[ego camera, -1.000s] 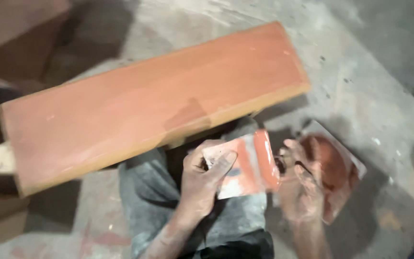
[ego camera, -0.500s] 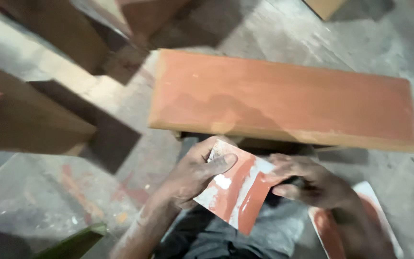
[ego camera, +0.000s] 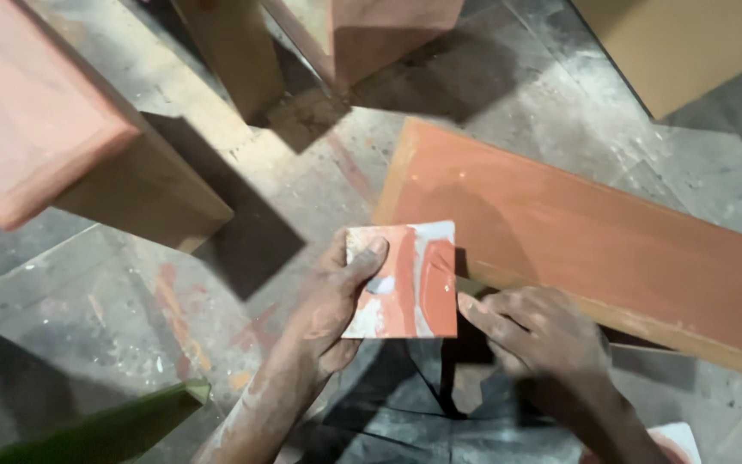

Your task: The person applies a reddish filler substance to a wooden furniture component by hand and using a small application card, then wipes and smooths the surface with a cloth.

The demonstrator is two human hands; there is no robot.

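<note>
My left hand [ego camera: 330, 302] grips a square sheet of abrasive paper [ego camera: 405, 281], white smeared with orange-red stain, thumb on top near its left edge. My right hand [ego camera: 536, 333] sits just right of the sheet, with its fingertips at the sheet's lower right edge; whether it pinches the sheet is unclear. Behind both hands lies a long orange-red stained wooden board [ego camera: 586, 236], running from centre to the right edge, resting across my lap.
Another stained wooden piece [ego camera: 62, 129] stands at upper left, more wood blocks [ego camera: 337, 39] at top centre, a plain tan panel [ego camera: 689, 47] at top right. The concrete floor [ego camera: 113, 301] is dusty and stained. A green leaf-like thing [ego camera: 105, 430] lies lower left.
The view has swung left, so the board now lies further right. The sheet has turned flatter and squarer in my left hand. My right hand has moved to its lower right edge.
</note>
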